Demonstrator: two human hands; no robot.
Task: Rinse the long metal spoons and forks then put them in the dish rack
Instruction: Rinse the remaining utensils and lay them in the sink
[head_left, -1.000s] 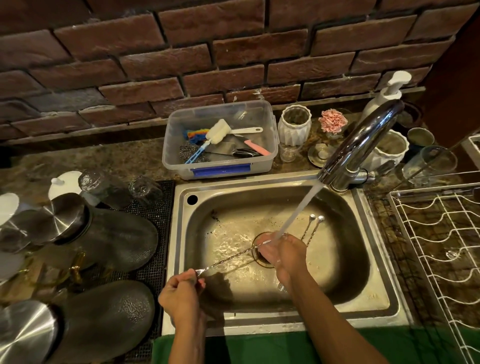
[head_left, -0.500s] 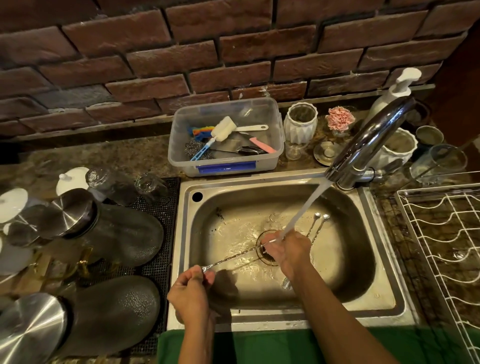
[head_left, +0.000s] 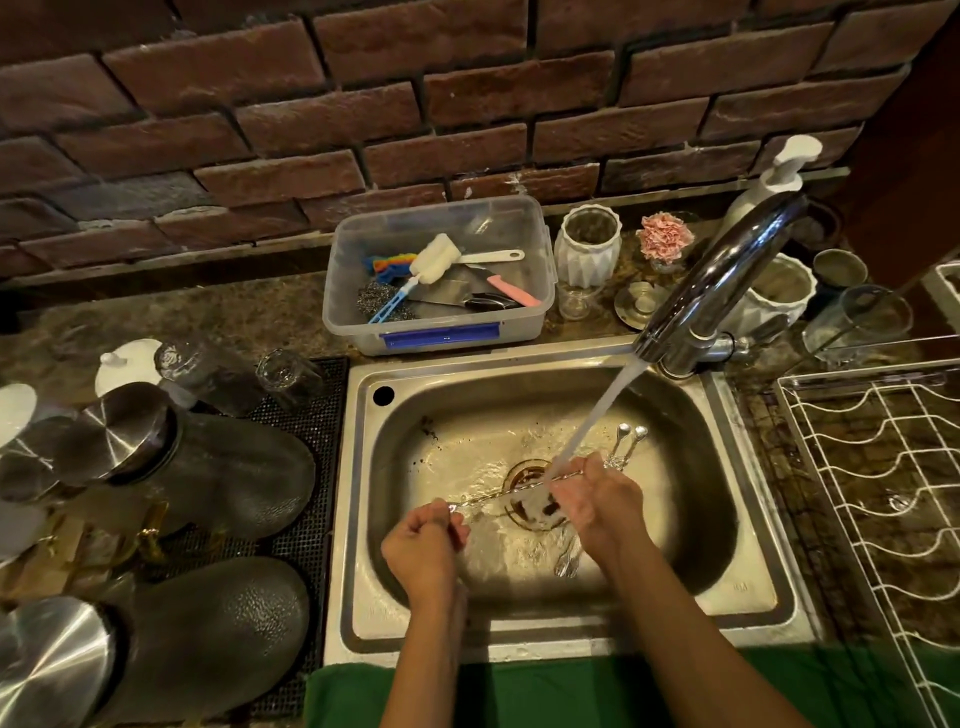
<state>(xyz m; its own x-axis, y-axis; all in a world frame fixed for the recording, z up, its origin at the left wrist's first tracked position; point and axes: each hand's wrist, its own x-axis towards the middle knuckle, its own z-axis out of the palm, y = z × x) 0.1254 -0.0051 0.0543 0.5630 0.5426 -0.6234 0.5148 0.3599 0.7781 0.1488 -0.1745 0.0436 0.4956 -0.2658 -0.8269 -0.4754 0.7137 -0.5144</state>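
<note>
I hold one long twisted metal utensil across the steel sink, over the drain, under running water from the tap. My left hand pinches its near end. My right hand is closed around its far end, which is hidden in the fingers. Two more long spoons lie on the sink floor beyond my right hand, and other utensil ends show below my right wrist. The white wire dish rack stands to the right of the sink.
A clear plastic tub with brushes and a scourer sits behind the sink. White vases, a soap pump and glasses crowd the back right. Dark lidded jars and upturned glasses fill a black mat on the left. A green cloth lines the front edge.
Both hands stay on the utensil under the stream, and my left hand has moved closer to my right along it. The view has shifted slightly, so the sink sits further right in frame.
</note>
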